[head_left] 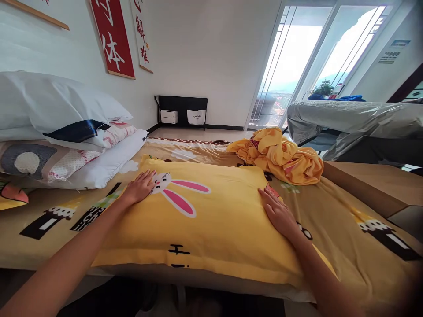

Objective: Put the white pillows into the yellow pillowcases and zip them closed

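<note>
A yellow pillow (224, 211) with a printed white rabbit and pink ears lies flat on the patterned bed sheet (333, 246), close to the front edge. My left hand (140, 187) rests on its left side, fingers stretched out beside the rabbit's face. On the right edge of the pillow lies my right hand (277, 211), palm down with its fingers extended. Neither hand grips anything. Black lettering shows near the pillow's front border.
Stacked pillows (59, 119) stand at the left by the wall. A crumpled yellow cloth (280, 154) lies beyond the pillow, to the right. At the far right are a cardboard box (366, 182) and a plastic-covered piece of furniture (357, 116). A black rack (181, 105) stands against the back wall.
</note>
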The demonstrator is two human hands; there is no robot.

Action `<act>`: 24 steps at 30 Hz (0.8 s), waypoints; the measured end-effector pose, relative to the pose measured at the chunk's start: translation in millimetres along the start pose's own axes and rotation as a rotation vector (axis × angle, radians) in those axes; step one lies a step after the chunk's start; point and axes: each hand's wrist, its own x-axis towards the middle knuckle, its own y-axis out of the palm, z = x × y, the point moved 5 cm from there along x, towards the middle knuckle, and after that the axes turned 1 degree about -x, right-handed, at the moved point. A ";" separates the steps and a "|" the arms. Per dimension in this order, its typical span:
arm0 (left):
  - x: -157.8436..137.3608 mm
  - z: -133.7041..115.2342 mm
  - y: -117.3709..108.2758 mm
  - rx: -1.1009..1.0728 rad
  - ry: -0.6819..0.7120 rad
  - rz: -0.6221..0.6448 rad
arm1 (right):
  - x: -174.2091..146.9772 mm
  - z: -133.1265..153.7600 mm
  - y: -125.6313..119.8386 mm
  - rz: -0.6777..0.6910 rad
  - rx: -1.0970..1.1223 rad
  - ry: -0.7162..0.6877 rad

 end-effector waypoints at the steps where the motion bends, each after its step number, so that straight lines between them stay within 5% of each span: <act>1: -2.2 2.2 0.8 -0.014 0.011 -0.002 | -15.0 -5.9 -0.1 -0.043 0.023 -0.020; 9: -7.1 5.6 -1.5 -0.113 -0.024 -0.052 | -141.7 -32.7 20.6 -0.359 0.022 0.032; 12: -13.6 4.4 -5.0 -0.155 -0.078 -0.116 | -142.7 -49.8 18.6 -0.255 -0.006 0.083; 15: -21.4 8.1 -9.1 -0.183 -0.180 -0.202 | -122.2 -57.7 -23.6 -0.033 -0.018 0.138; 16: -23.2 9.6 -9.8 -0.182 -0.209 -0.218 | -115.4 -51.8 -48.4 -0.035 -0.016 0.118; 20: -24.2 11.4 -11.1 -0.173 -0.242 -0.218 | -102.3 3.6 -142.3 -0.498 0.040 0.086; 22: -24.0 10.5 -11.8 -0.175 -0.245 -0.212 | -96.2 38.3 -140.9 -0.638 0.104 0.097; 24: -24.9 9.1 -12.8 -0.180 -0.245 -0.212 | -83.0 72.6 -102.9 -0.589 0.158 0.032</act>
